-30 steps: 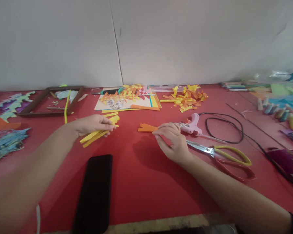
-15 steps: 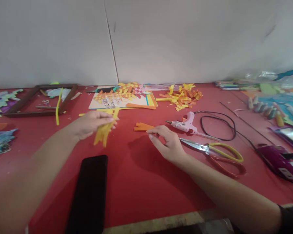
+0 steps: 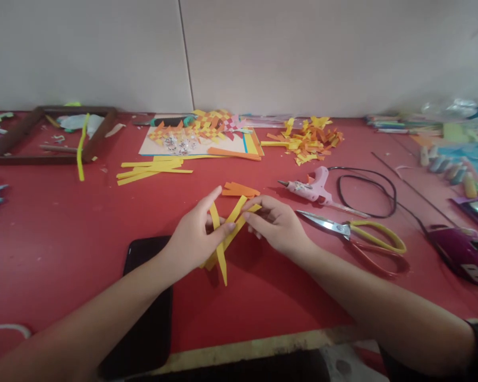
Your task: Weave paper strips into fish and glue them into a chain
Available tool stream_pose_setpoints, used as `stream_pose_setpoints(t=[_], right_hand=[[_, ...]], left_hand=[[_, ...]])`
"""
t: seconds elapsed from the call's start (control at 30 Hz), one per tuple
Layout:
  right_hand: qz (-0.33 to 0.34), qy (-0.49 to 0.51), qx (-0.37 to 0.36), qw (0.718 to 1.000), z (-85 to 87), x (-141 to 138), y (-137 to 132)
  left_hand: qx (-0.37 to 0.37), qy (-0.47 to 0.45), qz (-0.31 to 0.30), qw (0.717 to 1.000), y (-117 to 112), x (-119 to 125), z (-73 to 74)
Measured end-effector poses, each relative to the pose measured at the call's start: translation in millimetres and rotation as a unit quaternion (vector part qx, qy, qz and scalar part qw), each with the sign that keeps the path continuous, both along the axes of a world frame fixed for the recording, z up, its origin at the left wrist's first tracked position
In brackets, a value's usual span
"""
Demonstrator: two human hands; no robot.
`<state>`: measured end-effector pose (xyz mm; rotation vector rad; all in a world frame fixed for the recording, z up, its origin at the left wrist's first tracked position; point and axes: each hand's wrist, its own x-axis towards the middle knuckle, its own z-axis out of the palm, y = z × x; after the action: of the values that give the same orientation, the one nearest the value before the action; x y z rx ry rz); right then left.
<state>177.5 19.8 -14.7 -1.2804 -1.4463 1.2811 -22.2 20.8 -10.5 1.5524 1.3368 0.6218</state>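
Observation:
My left hand (image 3: 199,228) is closed, thumb against fingers, on several yellow paper strips (image 3: 220,241) that cross one another above the red table. My right hand (image 3: 279,223) pinches the far right end of one of these strips between thumb and fingertips. Just beyond the hands lies a small stack of short orange paper strips (image 3: 241,189). Farther left rests a loose bundle of yellow strips (image 3: 151,170). The black phone (image 3: 147,302) lies partly under my left forearm.
Scissors (image 3: 342,229) and a pink glue gun (image 3: 314,188) with a coiled black cord lie right of my hands. Behind are a pile of folded orange and yellow paper pieces (image 3: 308,140), woven paper on a card (image 3: 207,135), and a brown frame (image 3: 35,159).
My left hand has moved right and nearer with yellow strips. My right hand has left the orange strips and now grips a yellow strip's end. The view has shifted slightly.

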Motion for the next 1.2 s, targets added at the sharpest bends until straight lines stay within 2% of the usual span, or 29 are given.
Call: stream_pose_setpoints(t=[0.1,0.23,0.33,0.43,0.5,0.57,0.6,0.67,0.73,0.8,0.9,1.03,1.1,1.2], right_hand=[[-0.008,0.044,0.005,0.999,-0.7,4,1],[-0.009,0.184,-0.035,0.982,-0.4,7,3],[-0.006,0.239,-0.096,0.966,3.8,7,5],[-0.014,0.269,-0.131,0.954,8.8,7,7],[-0.017,0.293,-0.148,0.944,10.6,6,8],[-0.018,0.316,-0.155,0.936,10.8,6,8],[-0.017,0.324,-0.153,0.934,10.5,6,8],[-0.009,0.329,-0.147,0.933,9.8,6,8],[0.002,0.327,-0.144,0.934,9.3,6,8],[0.005,0.329,-0.139,0.934,9.2,7,8],[-0.002,0.330,-0.125,0.936,9.6,9,10],[0.037,0.321,-0.097,0.941,9.2,14,13],[0.080,0.308,-0.075,0.945,8.3,18,13],[0.188,0.275,-0.055,0.941,8.2,23,12]], left_hand=[[0.056,0.024,-0.035,0.998,-5,-4,0.1],[0.123,0.071,-0.073,0.987,-9,-5,0.8],[0.250,0.112,-0.093,0.957,-12,-4,1.7],[0.347,0.153,-0.061,0.923,-16,-3,3.8],[0.364,0.148,-0.024,0.919,-17,-3,6.3],[0.337,0.080,-0.031,0.938,-17,-2,9.2],[0.291,0.021,-0.053,0.955,-16,-2,10.6],[0.133,-0.116,-0.112,0.978,-13,-1,12.6],[-0.025,-0.215,-0.137,0.967,-10,0,13.3],[-0.105,-0.260,-0.115,0.953,-7,1,12.9],[-0.131,-0.294,-0.046,0.946,-3,2,10.8],[-0.080,-0.302,0.066,0.947,2,3,6.9],[-0.057,-0.306,0.114,0.943,5,2,5.3],[-0.036,-0.309,0.171,0.935,8,0,4.4]])
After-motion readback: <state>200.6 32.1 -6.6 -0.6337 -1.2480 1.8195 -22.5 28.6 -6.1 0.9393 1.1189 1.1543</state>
